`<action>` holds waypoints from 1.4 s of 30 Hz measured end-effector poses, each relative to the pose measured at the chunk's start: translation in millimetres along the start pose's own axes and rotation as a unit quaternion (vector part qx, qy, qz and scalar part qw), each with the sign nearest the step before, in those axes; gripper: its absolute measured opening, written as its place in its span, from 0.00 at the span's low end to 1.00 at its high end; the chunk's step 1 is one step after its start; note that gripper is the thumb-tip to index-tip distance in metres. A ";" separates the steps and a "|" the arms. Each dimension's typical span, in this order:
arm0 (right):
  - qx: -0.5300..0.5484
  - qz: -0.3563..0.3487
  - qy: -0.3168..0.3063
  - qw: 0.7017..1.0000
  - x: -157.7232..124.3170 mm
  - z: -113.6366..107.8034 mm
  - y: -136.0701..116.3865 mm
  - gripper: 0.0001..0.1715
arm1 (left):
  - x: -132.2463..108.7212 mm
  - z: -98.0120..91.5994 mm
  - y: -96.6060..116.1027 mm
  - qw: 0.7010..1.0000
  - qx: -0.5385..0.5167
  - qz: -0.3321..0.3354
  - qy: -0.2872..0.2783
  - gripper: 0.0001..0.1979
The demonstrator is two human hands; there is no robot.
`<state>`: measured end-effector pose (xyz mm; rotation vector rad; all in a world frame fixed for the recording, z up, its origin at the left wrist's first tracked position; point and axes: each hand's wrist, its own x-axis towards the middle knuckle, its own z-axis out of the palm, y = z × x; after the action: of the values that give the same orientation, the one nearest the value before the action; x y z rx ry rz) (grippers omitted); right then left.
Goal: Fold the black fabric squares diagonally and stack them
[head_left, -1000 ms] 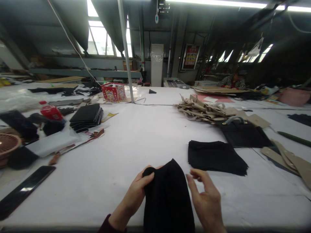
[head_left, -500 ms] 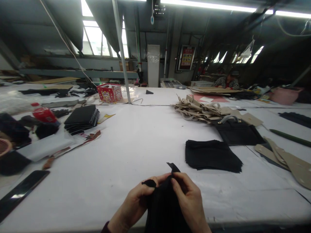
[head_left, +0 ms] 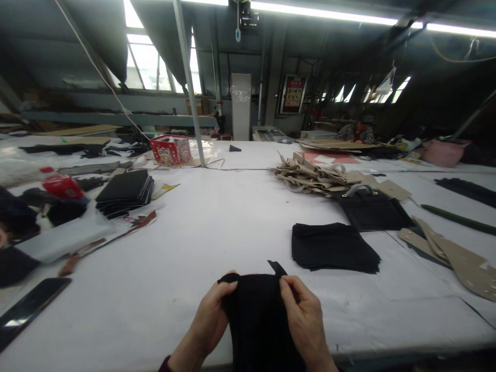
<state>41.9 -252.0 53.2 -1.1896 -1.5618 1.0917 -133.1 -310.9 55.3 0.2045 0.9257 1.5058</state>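
A piece of black fabric (head_left: 258, 315) is stretched between my two hands at the near edge of the white table (head_left: 209, 227). My left hand (head_left: 211, 318) pinches its upper left corner, thumb on top and fingers hidden behind. At the upper right corner, my right hand (head_left: 306, 315) grips the cloth between thumb and fingers, and a narrow black strip (head_left: 276, 267) sticks up beside the fingertips. The fabric's lower part hangs toward me and runs out of the picture. Beyond my right hand lies a stack of black fabric pieces (head_left: 333, 247).
Right of centre are a heap of beige strips (head_left: 313, 175), a black bag (head_left: 374, 209) and beige panels (head_left: 453, 253). On the left lie a phone (head_left: 33, 307), a stack of black pieces (head_left: 126, 191), a red-labelled bottle (head_left: 62, 183) and a red box (head_left: 170, 150). A person (head_left: 354, 133) sits far back.
My hands have moved apart, and the fabric's top edge, bunched between them before, is now spread nearly straight. The view has shifted slightly, so the table things appear a little further left.
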 end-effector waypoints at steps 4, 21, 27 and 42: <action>0.011 0.011 0.019 1.000 0.7 0.3 1.4 0.20 | 3.7 -0.3 -3.0 0.996 -0.009 0.036 0.079 0.14; 0.225 0.097 0.191 0.950 12.9 1.7 19.3 0.19 | 18.8 -18.4 -4.5 0.978 -0.015 0.130 0.163 0.10; 0.337 0.126 0.214 0.908 18.4 0.8 19.8 0.18 | 25.2 -38.5 3.1 0.967 -0.010 0.133 0.215 0.07; 0.398 0.119 0.241 0.877 21.4 -5.1 20.7 0.16 | 26.4 -61.6 3.7 0.963 -0.007 0.136 0.233 0.07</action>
<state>47.7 -227.1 37.2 -0.9623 -0.4828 1.2872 -179.5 -312.5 6.9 -0.0408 1.2982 1.8584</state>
